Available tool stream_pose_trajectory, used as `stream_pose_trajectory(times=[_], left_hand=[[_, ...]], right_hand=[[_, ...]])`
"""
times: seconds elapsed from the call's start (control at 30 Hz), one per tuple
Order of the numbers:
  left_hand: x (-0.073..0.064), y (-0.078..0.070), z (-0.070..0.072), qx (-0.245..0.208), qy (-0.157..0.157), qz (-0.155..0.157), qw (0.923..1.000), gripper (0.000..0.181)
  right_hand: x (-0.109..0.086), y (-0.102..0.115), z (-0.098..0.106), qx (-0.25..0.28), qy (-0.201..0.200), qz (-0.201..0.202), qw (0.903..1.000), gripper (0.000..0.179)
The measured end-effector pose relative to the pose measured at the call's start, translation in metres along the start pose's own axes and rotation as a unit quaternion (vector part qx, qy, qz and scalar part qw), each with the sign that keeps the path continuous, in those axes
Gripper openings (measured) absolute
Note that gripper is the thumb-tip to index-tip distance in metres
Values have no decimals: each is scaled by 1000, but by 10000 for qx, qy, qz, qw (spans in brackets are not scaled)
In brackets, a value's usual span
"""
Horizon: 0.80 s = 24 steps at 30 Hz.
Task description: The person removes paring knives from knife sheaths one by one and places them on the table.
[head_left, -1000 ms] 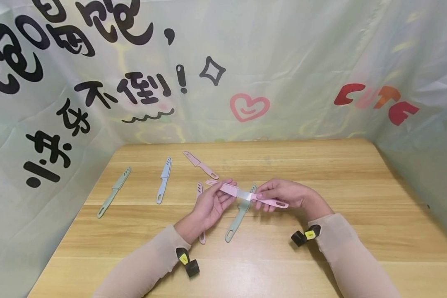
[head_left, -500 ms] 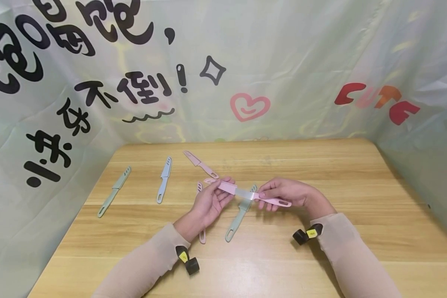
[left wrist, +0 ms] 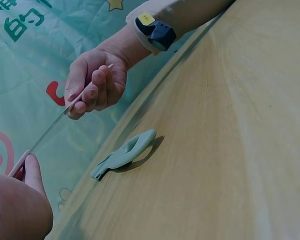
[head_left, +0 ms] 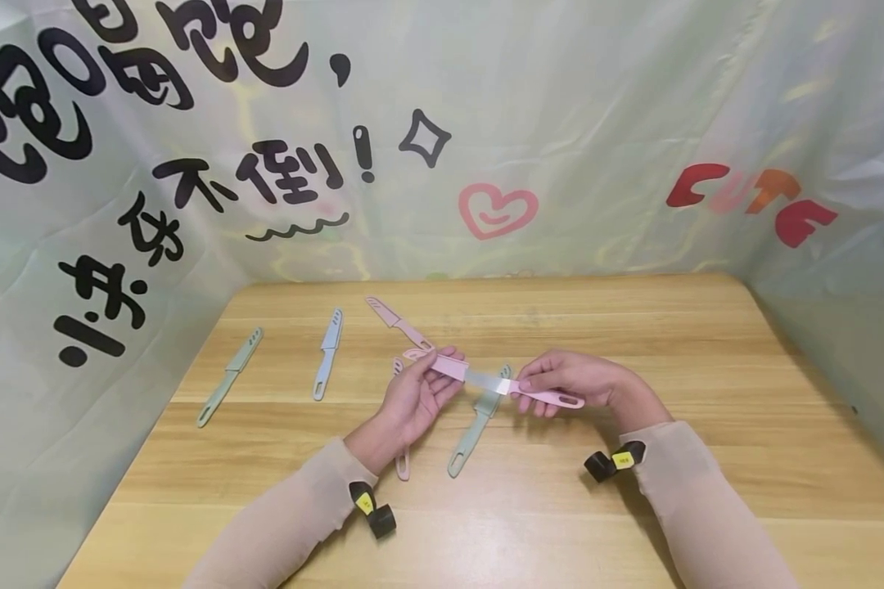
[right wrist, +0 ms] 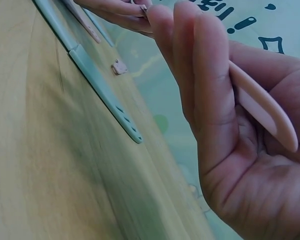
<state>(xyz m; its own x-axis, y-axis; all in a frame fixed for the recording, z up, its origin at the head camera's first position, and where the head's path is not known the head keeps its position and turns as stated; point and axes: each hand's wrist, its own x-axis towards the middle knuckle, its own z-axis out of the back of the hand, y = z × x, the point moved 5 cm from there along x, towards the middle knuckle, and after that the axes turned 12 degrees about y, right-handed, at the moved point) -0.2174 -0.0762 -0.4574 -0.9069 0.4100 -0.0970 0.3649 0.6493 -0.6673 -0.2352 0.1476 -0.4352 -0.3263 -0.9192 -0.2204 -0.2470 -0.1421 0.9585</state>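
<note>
In the head view my left hand [head_left: 412, 405] pinches a pink knife sheath [head_left: 451, 367] between thumb and fingers. From its open end a stretch of bare steel blade [head_left: 484, 381] shows, the tip end hidden inside. My right hand [head_left: 570, 378] grips the pink handle of this paring knife [head_left: 563, 399], thumb on top. Sheath and handle line up, raised over the table. Under the blade lies a sheathed green knife [head_left: 471, 438], partly overlapped by it. The right wrist view shows the pink handle [right wrist: 270, 112] lying across the right palm behind curled fingers.
A pink knife [head_left: 403, 465] lies partly hidden under the left hand. Another pink knife [head_left: 390, 317] is behind it. To the left are a blue knife [head_left: 327, 356] and a second green knife [head_left: 230, 378]. A printed cloth [head_left: 597, 164] hangs behind the wooden table [head_left: 670, 327].
My right hand has drawn the handle slightly to the right, so more blade shows outside the sheath. The left hand stays almost in place. The head view has shifted a little.
</note>
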Motion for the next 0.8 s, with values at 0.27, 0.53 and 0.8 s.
stream_pose_trajectory(times=[0.27, 0.53, 0.8], left_hand=[[1, -1, 1, -15, -102, -7, 9999, 41], [3, 0, 2, -86, -165, 3, 9998, 40], [4, -3, 4, -42, -107, -44, 9999, 41]], right_hand=[[-3, 1, 1, -88, 19, -9, 10000, 38], [-6, 0, 2, -164, -17, -71, 9998, 38], [-7, -2, 7, -241, 29, -96, 9997, 37]])
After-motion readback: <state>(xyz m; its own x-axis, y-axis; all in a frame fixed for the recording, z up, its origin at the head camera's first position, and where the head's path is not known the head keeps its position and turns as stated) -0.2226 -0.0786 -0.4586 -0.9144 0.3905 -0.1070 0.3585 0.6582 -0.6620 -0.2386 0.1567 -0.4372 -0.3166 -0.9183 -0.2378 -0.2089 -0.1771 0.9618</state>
